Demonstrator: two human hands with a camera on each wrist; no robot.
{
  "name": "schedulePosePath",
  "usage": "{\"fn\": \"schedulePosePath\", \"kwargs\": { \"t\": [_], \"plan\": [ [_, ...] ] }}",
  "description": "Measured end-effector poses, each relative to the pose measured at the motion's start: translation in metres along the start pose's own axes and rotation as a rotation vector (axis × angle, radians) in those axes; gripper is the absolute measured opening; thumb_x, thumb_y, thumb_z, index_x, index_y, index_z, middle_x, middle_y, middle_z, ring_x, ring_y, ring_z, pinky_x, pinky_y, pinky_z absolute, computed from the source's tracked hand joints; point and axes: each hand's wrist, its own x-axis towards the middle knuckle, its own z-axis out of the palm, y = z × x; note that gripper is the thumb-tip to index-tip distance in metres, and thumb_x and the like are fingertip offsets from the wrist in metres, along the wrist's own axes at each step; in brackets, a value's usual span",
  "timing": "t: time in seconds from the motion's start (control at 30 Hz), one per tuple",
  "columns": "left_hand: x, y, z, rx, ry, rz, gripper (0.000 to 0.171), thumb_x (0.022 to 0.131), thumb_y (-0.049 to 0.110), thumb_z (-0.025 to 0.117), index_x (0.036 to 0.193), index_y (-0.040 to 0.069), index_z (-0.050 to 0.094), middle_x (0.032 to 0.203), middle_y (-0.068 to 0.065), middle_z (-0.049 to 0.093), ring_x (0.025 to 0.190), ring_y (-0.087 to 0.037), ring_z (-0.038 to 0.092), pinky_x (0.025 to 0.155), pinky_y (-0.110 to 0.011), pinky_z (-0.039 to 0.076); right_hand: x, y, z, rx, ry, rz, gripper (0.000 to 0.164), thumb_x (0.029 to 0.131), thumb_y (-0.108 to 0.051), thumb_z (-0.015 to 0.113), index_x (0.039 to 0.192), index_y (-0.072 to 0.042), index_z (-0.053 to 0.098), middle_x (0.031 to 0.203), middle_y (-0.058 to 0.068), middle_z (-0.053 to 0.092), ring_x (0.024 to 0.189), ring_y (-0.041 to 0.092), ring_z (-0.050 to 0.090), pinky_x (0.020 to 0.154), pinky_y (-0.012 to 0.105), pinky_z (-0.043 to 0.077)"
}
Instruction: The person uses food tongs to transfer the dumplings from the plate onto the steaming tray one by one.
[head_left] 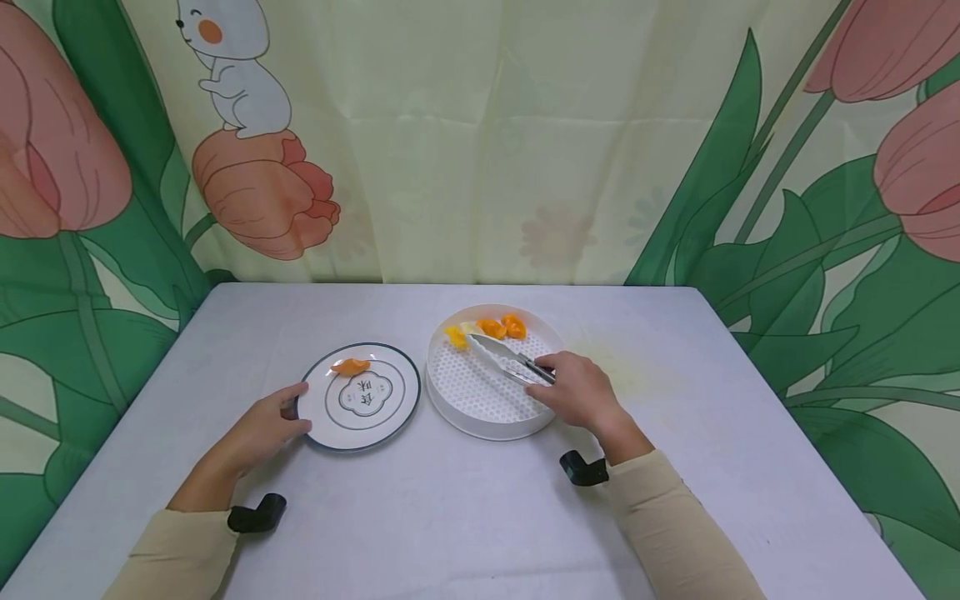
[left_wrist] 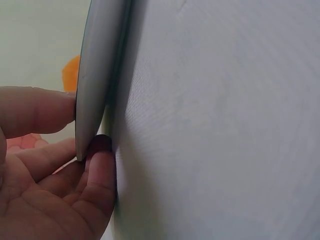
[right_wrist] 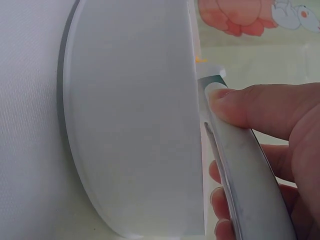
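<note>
My left hand [head_left: 262, 427] grips the near-left rim of a white plate [head_left: 318, 421] with a dark blue edge. In the left wrist view the thumb lies over the plate's rim, with fingers below it. One orange fruit piece [head_left: 350, 367] lies on the plate. My right hand [head_left: 583, 392] holds metal tongs [head_left: 536, 367], their tips at a pale piece [head_left: 470, 328] inside a round white tray [head_left: 487, 427]. Beside that piece are a yellow piece [head_left: 455, 337] and two orange pieces [head_left: 491, 328]. In the right wrist view the thumb presses the tongs' handle [right_wrist: 240, 165].
The plate and tray stand side by side on a white-covered table [head_left: 435, 517]. Behind it hangs a curtain [head_left: 465, 167] printed with tulips and a white animal. A black wrist device [head_left: 257, 514] sits on the left arm, another [head_left: 583, 469] on the right.
</note>
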Motion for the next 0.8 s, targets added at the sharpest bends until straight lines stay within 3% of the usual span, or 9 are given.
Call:
{"fn": "schedulePosePath", "kwargs": {
  "t": [0.33, 0.53, 0.8],
  "plan": [
    [0.000, 0.000, 0.000, 0.001, 0.002, -0.001, 0.074, 0.098, 0.012, 0.060, 0.158, 0.001, 0.018, 0.155, -0.037, 0.019, 0.138, -0.054, 0.026, 0.104, -0.062, 0.037, 0.001, -0.002, 0.000, 0.011, -0.005, 0.031, 0.053, 0.089, -0.034, 0.072, 0.133, -0.005, 0.065, 0.127, 0.016, 0.064, 0.100, 0.029, 0.058, 0.079, 0.041, 0.050],
    [-0.002, 0.000, 0.000, 0.005, -0.002, 0.019, 0.074, 0.098, 0.012, 0.060, 0.158, -0.001, 0.018, 0.154, -0.038, 0.020, 0.138, -0.054, 0.026, 0.105, -0.062, 0.037, 0.000, -0.004, -0.001, 0.038, 0.037, 0.041, 0.057, 0.088, -0.036, 0.073, 0.135, -0.005, 0.063, 0.128, 0.016, 0.063, 0.101, 0.030, 0.059, 0.077, 0.041, 0.050],
    [-0.005, 0.001, -0.001, 0.011, -0.011, 0.038, 0.073, 0.098, 0.012, 0.059, 0.157, -0.002, 0.018, 0.154, -0.038, 0.020, 0.138, -0.054, 0.027, 0.105, -0.061, 0.037, 0.000, -0.014, -0.002, 0.049, 0.062, -0.006, 0.064, 0.086, -0.040, 0.075, 0.138, -0.006, 0.060, 0.128, 0.015, 0.062, 0.105, 0.030, 0.059, 0.080, 0.043, 0.051]
  ]
}}
